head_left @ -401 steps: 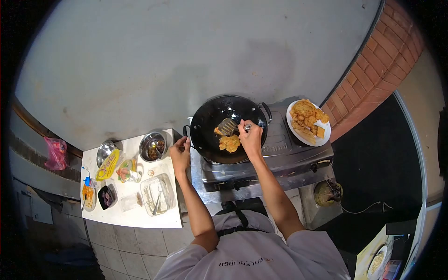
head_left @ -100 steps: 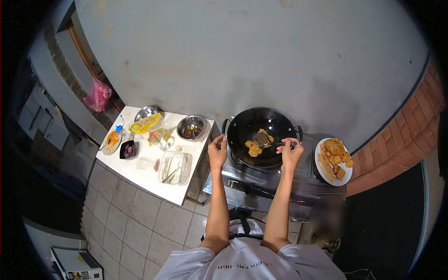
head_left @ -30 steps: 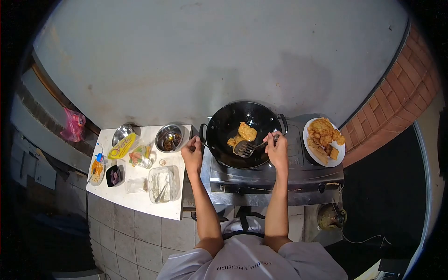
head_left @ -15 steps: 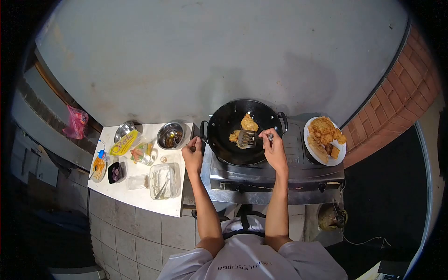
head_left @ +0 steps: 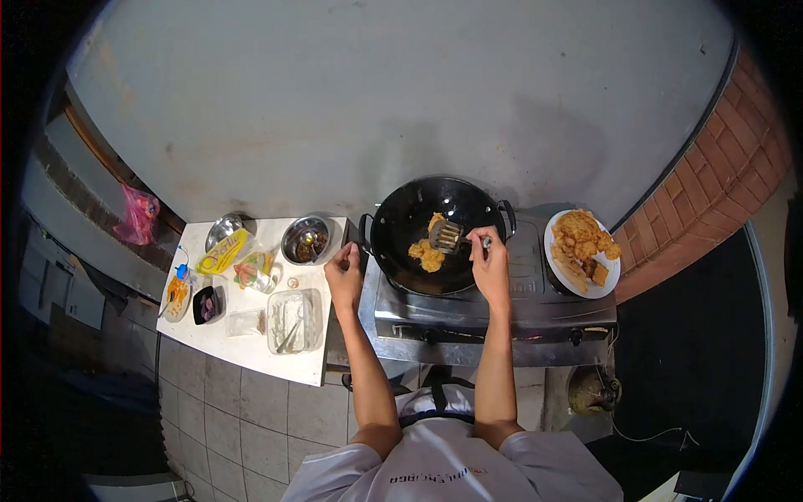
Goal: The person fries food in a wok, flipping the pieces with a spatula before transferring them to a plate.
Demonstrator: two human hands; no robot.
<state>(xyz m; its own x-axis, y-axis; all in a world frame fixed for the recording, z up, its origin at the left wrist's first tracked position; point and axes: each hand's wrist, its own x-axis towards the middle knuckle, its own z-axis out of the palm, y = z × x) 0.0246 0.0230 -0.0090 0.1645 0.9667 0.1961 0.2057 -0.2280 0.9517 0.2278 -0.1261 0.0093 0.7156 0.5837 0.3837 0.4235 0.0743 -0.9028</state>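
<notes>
My right hand (head_left: 489,259) is closed round the handle of a slotted turner (head_left: 447,237), whose head is inside a black wok (head_left: 406,272). The turner lies over one golden fritter (head_left: 436,219), which it mostly covers. A second fritter (head_left: 427,256) lies just below it in the wok. My left hand (head_left: 343,274) is closed, fingertips pinched together beside the wok's left handle (head_left: 365,233). Whether they grip that handle or something small, I cannot make out. The wok sits on the left side of a steel gas stove (head_left: 493,314).
A white plate (head_left: 598,289) of fried food stands on the stove's right. On the white table (head_left: 251,356) at left are a steel bowl (head_left: 306,240) with dark sauce, a plastic tub (head_left: 293,322) of white batter, a yellow packet (head_left: 224,251) and a black dish (head_left: 207,306).
The turner has moved up and slightly right, from the lower fritter to the upper one. The lower fritter now shows more fully. My left hand stays by the wok handle.
</notes>
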